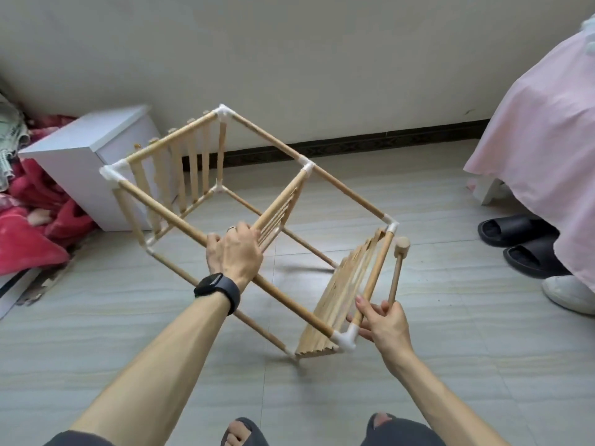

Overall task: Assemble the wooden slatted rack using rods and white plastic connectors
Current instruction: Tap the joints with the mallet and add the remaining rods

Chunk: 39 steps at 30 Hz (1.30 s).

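A pale, plain wall [322,59] fills the upper half of the view and meets the floor along a dark baseboard [354,146]. The floor [450,365] is light grey tile with faint wavy streaks and thin joints. At the right edge a pink cloth [541,149] hangs down over a white leg. On the floor beside it are a pair of black slippers [515,230] and a white shoe [570,292]. At the left, a white cabinet [80,156] stands against the wall, with crumpled red fabric [29,239] heaped next to it.

The wooden slatted rack [280,199] is in the middle of the room, in front of the person. It is tipped on a slant with its lowest corner down at the floor, its rods joined at the corners by white plastic connectors [346,338]. Three slatted panels sit in the frame: one at the far end, one in the middle and one at the near end.

The left hand [233,249] has its fingers curled round the rack where the middle panel meets a long rod. It wears a black watch [219,289] at the wrist and a ring [231,229]. The right hand [384,326] grips the handle of a small wooden mallet [397,268], head up, its fingers touching the rod just above the near connector. Dark slippers [244,432] on the person's feet show at the bottom edge.
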### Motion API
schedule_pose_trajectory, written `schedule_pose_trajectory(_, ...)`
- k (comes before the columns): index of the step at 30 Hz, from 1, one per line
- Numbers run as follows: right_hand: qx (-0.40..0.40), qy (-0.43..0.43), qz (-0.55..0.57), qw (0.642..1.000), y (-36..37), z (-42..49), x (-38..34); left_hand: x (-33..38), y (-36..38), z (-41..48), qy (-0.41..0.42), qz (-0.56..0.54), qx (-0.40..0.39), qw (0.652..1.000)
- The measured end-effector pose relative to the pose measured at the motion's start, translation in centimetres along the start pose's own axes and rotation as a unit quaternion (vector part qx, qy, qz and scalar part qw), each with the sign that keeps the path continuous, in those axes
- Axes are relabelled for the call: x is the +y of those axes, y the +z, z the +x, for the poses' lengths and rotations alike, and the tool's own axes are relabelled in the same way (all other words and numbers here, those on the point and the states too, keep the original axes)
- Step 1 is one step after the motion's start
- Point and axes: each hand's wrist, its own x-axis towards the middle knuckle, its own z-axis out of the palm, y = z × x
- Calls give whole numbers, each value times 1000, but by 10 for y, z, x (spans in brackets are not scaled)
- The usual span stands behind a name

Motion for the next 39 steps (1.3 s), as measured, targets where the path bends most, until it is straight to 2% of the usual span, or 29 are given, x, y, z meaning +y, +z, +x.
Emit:
schedule_pose_trajectory(5, 84, 67, -142, 984, -18, 41, 28, 54, 3, -2, 166, 94, 56, 980)
schedule_pose_trajectory(7, 113, 93, -187, 971, -25, 50, 36, 77, 13, -12, 202, 118, 62, 970)
schedule_pose_trajectory(13, 144, 82, -114, 979, -50, 53, 37, 133, 53, -51, 282, 207, 28, 936)
schedule_pose_trajectory(17, 157, 51, -82, 983, -74, 43, 30, 142, 88, -72, 280, 237, -31, 930)
schedule_pose_trajectory(22, 131, 32, -97, 986, -95, 11, 23, 129, 118, -78, 262, 211, -13, 941)
schedule_pose_trajectory(27, 87, 9, -141, 986, -89, -12, 12, 129, 131, -87, 264, 175, -46, 947)
schedule_pose_trajectory(31, 80, -38, -174, 981, -84, -23, -14, 133, 95, -92, 304, 100, -81, 944)
schedule_pose_trajectory(33, 86, -74, -180, 977, -78, -28, -34, 132, 56, -88, 370, 20, -41, 928)
schedule_pose_trajectory(36, 92, -139, -175, 970, -66, -33, -72, 122, -5, -73, 494, -79, 105, 859)
schedule_pose_trajectory(38, 89, -185, -169, 964, -54, -38, -102, 111, -43, -56, 518, -129, 207, 820)
schedule_pose_trajectory(39, 84, -210, -167, 960, -48, -41, -117, 104, -60, -45, 508, -148, 244, 813)
